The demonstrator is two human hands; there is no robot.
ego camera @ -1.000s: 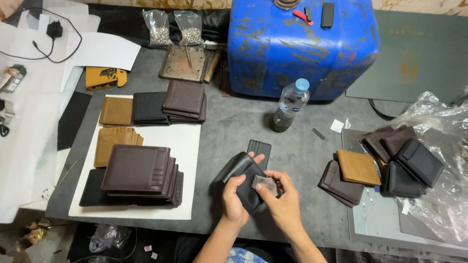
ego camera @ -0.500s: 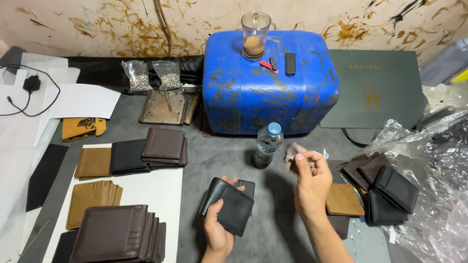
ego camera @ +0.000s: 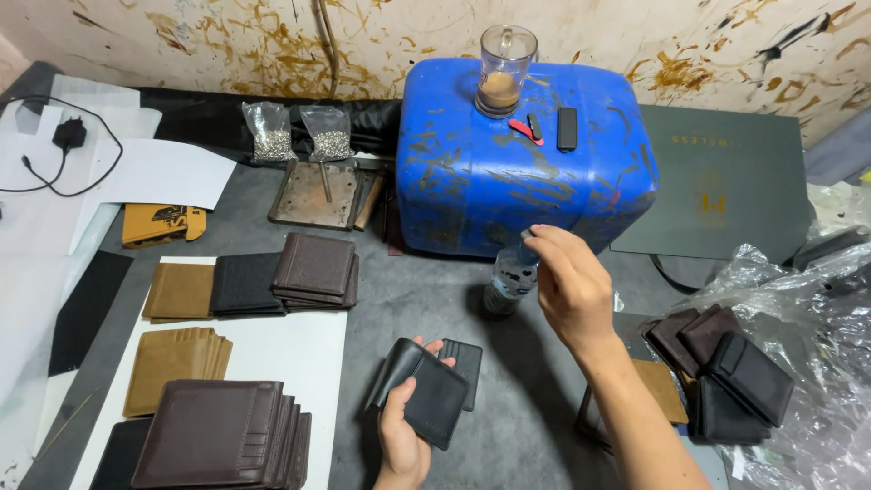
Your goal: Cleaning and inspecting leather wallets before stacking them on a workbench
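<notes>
Left hand low near the bottom edge, palm up, fingers curled in a grasp, thumb across the front, right hand raised further forward, back to the camera, fingers bunched downward, bare right forearm stretched diagonally from the lower right

blue plastic drum with a glass mug on top | two bags of metal studs | stacked brown wallets | phone charger
</notes>
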